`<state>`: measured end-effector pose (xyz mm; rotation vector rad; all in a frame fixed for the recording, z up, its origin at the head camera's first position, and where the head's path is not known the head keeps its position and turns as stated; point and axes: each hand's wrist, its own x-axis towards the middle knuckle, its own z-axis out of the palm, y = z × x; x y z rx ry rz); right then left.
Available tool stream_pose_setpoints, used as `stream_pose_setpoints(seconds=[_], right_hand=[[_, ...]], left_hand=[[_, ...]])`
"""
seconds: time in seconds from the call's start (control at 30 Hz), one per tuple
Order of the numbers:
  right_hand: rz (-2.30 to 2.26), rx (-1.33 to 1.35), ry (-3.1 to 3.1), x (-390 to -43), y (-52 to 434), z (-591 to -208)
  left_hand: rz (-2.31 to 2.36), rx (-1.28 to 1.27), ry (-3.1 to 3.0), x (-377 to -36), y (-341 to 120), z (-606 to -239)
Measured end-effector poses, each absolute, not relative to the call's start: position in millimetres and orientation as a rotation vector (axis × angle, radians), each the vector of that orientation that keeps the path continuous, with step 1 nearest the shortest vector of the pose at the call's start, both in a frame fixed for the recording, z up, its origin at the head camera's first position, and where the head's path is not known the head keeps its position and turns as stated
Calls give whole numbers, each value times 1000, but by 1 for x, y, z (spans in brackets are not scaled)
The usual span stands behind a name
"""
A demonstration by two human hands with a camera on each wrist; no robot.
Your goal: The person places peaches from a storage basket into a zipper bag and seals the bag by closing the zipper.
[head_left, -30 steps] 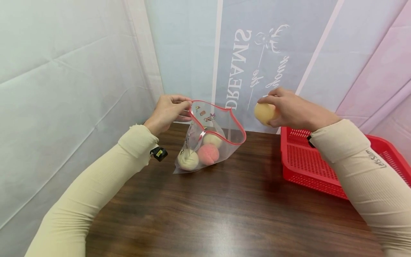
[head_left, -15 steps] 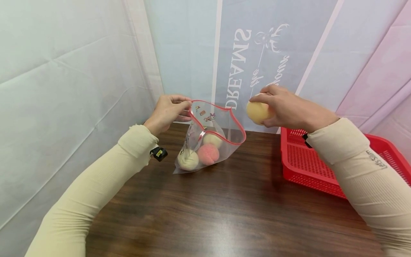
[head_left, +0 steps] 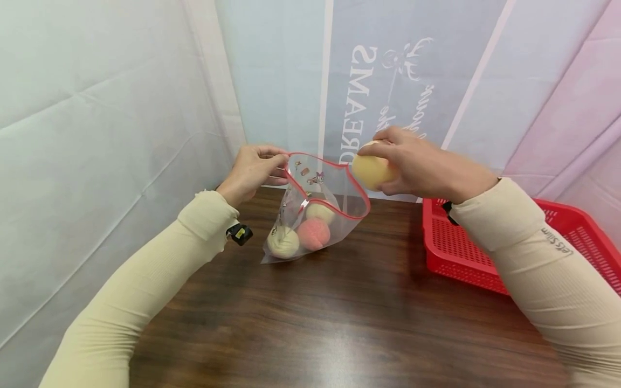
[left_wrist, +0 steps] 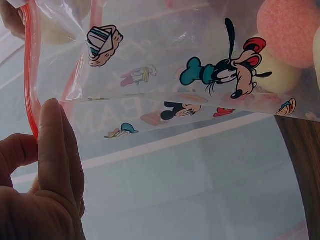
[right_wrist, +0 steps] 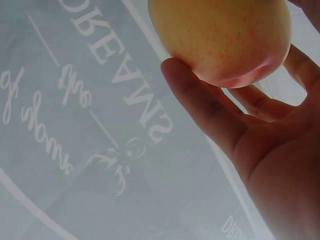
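Note:
My left hand (head_left: pixel 254 171) pinches the red-edged rim of a clear plastic zip bag (head_left: pixel 345 225) at its upper left corner, and the bag's mouth gapes wide. In the left wrist view the thumb and fingers (left_wrist: pixel 54 155) meet at that rim, beside printed cartoon figures. Inside the bag lie a pink fuzzy ball (head_left: pixel 314 234) and two pale cream round things, one a ball (head_left: pixel 283 242) with creases at the lower corner. A yellow peach (right_wrist: pixel 225 37) with a reddish blush is gripped by my right hand (head_left: pixel 419 168), right at the bag's right rim.
A red perforated plastic basket (head_left: pixel 463 276) stands on the right, partly behind the right forearm. The dark wood table (head_left: pixel 291 323) stretches in front. A printed cloth backdrop (head_left: pixel 281 81) hangs close behind the bag, with another pale cloth (head_left: pixel 111 134) on the left.
My right hand has carried the peach leftward from above the basket's left edge to the bag's opening. The left hand and the bag have stayed nearly still.

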<state>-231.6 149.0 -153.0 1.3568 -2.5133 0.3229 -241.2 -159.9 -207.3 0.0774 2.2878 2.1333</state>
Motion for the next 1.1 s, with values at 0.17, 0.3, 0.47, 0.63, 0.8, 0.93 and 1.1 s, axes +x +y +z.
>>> stream_pose_setpoints(seconds=[0.17, 0.3, 0.47, 0.63, 0.8, 0.93, 1.1], right_hand=[[348, 1395, -2485, -229, 142, -155], [350, 1437, -2458, -226, 137, -156], [384, 1488, -2442, -224, 132, -158], [384, 1516, -2451, -224, 129, -161], [372, 1542, -2438, -224, 126, -162], [368, 1574, -2435, -222, 123, -161], [375, 1598, -2424, -220, 120, -160]], left_hand=[[2121, 63, 2294, -240, -158, -208], [2117, 71, 2297, -240, -159, -209], [2112, 77, 2308, -241, -159, -210], [2132, 69, 2302, -241, -159, -210], [2145, 49, 2292, -240, -157, -207], [2155, 44, 2275, -240, -156, -206], [2144, 58, 2285, -240, -156, -207]])
